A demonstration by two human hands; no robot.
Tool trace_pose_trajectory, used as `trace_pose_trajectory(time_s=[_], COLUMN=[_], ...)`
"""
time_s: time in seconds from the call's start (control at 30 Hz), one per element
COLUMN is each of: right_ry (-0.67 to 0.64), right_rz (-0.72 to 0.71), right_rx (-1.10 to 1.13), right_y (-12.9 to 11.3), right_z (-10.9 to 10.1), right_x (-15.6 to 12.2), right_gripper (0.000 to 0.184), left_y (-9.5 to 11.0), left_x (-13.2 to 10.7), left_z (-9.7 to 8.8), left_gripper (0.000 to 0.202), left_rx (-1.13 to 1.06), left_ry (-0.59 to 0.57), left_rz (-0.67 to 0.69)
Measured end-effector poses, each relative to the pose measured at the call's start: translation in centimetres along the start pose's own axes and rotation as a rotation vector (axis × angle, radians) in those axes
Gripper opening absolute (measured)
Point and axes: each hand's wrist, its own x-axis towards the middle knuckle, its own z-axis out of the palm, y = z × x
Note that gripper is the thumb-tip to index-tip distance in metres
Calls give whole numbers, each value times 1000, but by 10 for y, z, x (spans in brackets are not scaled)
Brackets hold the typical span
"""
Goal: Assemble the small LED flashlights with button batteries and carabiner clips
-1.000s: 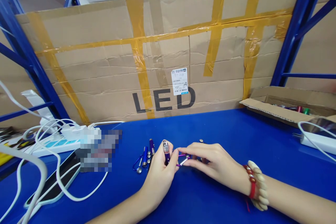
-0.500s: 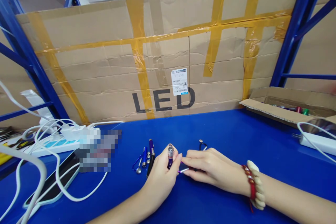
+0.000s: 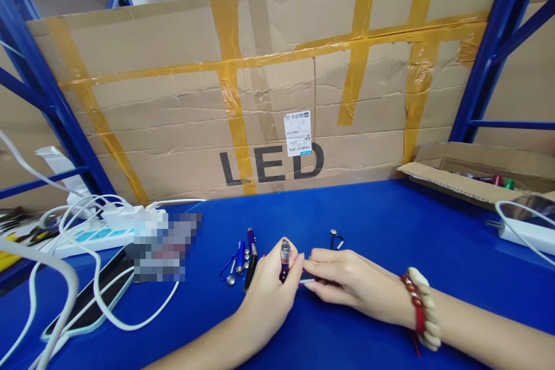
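Observation:
My left hand [image 3: 271, 298] is closed around a small purple keychain flashlight [image 3: 284, 257], its silver head pointing up and away. My right hand [image 3: 347, 283], with bead bracelets on the wrist, pinches the thin purple clip or ring [image 3: 306, 281] at the flashlight's lower end, fingertips pressed together beside my left thumb. Both hands rest low on the blue table [image 3: 390, 231]. Just left of them lie more small flashlights [image 3: 250, 251], blue and purple, with loose silver parts [image 3: 245, 259]. A small dark ring piece [image 3: 335, 238] lies behind my right hand.
A taped cardboard sheet marked LED [image 3: 269, 165] stands along the table's back. A white power strip [image 3: 95, 234] with tangled white cables and a phone [image 3: 95, 300] sit at left. An open cardboard box [image 3: 477, 176] with coloured parts and a white charger [image 3: 526, 234] are at right. Blue rack posts flank both sides.
Both hands have sunk a little toward the table and drawn closer together. The flashlight has turned more upright in my left hand; my right fingers stay on the clip.

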Motion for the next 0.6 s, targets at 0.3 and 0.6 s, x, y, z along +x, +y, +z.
trace_pose_trajectory(time_s=[0.3, 0.6], right_ry=[120, 215], right_rz=[-17, 15], right_rx=[32, -58], right_y=[-3, 5], right_z=[2, -5], right_x=[1, 2], right_gripper=[31, 31], left_y=[4, -2], left_x=[-1, -1], left_z=[0, 2], left_gripper=[25, 27], left_rx=[-55, -303], left_ry=[-16, -12], left_rz=[14, -126])
